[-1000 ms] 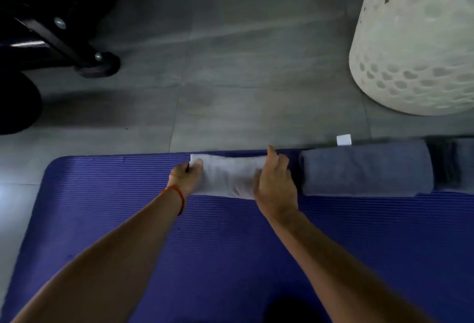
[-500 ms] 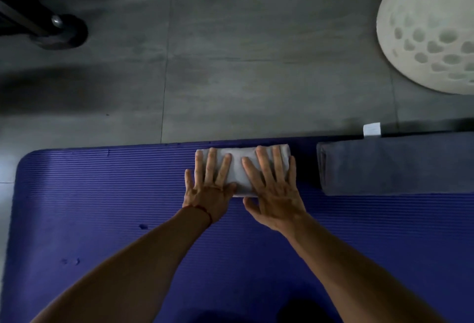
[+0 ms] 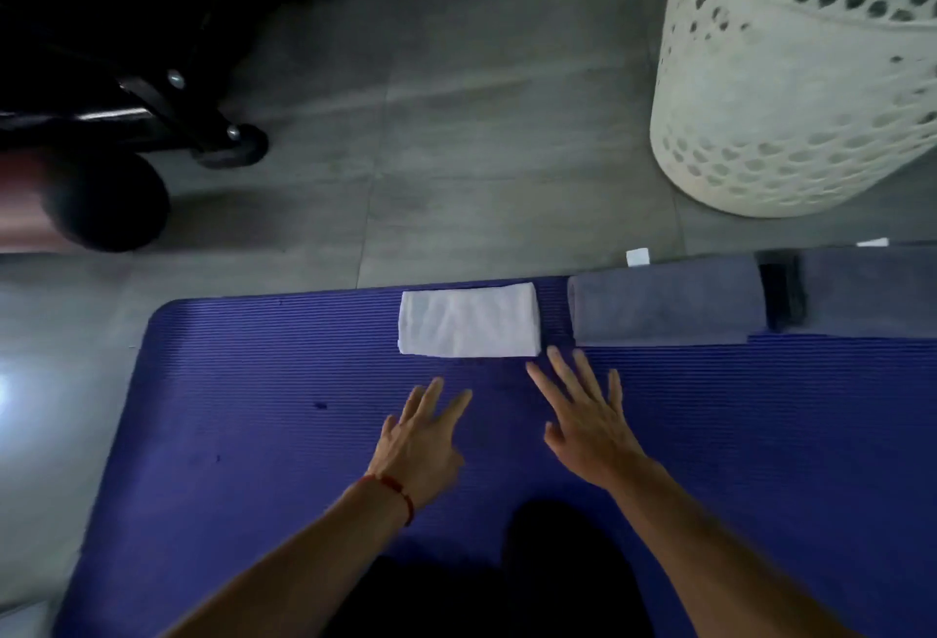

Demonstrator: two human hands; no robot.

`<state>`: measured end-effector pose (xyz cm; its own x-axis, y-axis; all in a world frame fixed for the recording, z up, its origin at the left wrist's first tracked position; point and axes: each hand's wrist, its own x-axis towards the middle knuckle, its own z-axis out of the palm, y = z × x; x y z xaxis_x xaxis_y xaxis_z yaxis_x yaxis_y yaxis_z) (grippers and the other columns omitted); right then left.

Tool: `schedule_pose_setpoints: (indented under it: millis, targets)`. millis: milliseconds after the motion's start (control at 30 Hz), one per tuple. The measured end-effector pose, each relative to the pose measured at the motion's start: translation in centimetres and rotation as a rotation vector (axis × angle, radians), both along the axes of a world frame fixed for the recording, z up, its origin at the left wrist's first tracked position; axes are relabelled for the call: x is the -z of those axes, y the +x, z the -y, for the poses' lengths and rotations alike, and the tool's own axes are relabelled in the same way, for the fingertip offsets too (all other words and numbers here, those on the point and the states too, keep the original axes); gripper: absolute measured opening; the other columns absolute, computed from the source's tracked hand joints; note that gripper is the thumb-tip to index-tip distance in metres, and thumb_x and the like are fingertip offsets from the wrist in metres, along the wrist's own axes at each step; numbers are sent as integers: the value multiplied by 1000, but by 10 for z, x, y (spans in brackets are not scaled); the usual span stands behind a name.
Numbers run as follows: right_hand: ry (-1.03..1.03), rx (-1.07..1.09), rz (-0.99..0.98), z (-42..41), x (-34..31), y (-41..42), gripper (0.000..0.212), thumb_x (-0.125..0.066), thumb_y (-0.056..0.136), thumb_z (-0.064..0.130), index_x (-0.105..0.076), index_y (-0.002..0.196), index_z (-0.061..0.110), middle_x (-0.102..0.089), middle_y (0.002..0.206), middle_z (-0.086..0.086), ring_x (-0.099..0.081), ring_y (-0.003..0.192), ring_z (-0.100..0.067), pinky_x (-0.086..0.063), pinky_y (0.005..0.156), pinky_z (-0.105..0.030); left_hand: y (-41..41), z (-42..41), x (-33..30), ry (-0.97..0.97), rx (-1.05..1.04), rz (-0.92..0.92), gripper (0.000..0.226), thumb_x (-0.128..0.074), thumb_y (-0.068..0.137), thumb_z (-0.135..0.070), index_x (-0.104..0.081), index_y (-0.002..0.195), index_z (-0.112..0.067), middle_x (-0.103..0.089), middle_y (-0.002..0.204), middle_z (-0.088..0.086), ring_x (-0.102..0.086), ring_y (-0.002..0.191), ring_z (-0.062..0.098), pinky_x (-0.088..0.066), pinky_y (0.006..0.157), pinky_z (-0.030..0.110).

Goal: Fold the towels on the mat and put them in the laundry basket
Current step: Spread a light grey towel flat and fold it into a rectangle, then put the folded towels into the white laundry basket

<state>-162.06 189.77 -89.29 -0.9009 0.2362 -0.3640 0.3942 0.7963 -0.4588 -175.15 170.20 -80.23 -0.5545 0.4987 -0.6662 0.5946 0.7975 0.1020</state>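
White towel (image 3: 469,320): folded, long axis left-right, just beyond both splayed, empty hands; right hand (image 3: 588,414) nearer than left hand (image 3: 421,440).

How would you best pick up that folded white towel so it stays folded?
Probably by its two short ends, one hand each: the left hand from the left, the right hand from the right. The white towel lies flat as a wide rectangle, so holding both ends should keep the layers together.

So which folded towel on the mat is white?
The white towel, leftmost in the row, just beyond both hands; the others to its right are grey.
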Motion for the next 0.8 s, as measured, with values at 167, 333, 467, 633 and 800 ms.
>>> schedule_pose_setpoints:
  millis: [167, 333, 467, 633, 800]
  targets:
    - [-85, 223, -31, 11, -55, 134, 47, -55, 102, 27, -50, 149, 24, -43, 158, 2, -44, 142, -14, -40, 115, -34, 75, 49, -37, 202, -184, -11, 72, -49, 87, -41, -35, 156, -28, -39, 157, 2, -37, 142, 26, -39, 113, 40]
    - [-60, 321, -103, 47, -115, 188, 31, -59, 100, 26, -67, 129, 24, -68, 126, 8, -63, 117, -13, -53, 98, -34, 126, 72, -62, 458, -251, -125, 56, -59, 89, -29, -51, 145, -22, -53, 144, 3, -46, 136, 28, -40, 112, 39]
    - [-50, 289, -153, 89, -138, 181, 35, -57, 99, 31, -62, 133, 24, -62, 133, 6, -61, 119, -16, -53, 97, -38, 155, 68, -65, 634, -385, -160, 46, -63, 92, -19, -57, 138, -23, -55, 139, 1, -49, 130, 25, -45, 102, 36]
    - [-9, 147, -45, 119, -135, 173, 49, -48, 104, 40, -42, 151, 27, -47, 149, 4, -49, 133, -16, -46, 101, -34, 198, 51, -42, 715, -383, -178, 50, -63, 94, -20, -51, 143, -24, -48, 146, 1, -39, 139, 25, -40, 101, 31]
    - [106, -93, 518, 128, -161, 232, 81, -41, 105, 50, 17, 159, 36, 32, 165, -2, 12, 156, -34, -6, 123, -62, 255, 61, -76, 463, -271, -245, 69, -59, 92, -43, -32, 155, -33, -26, 163, 1, -18, 151, 22, -40, 111, 50]
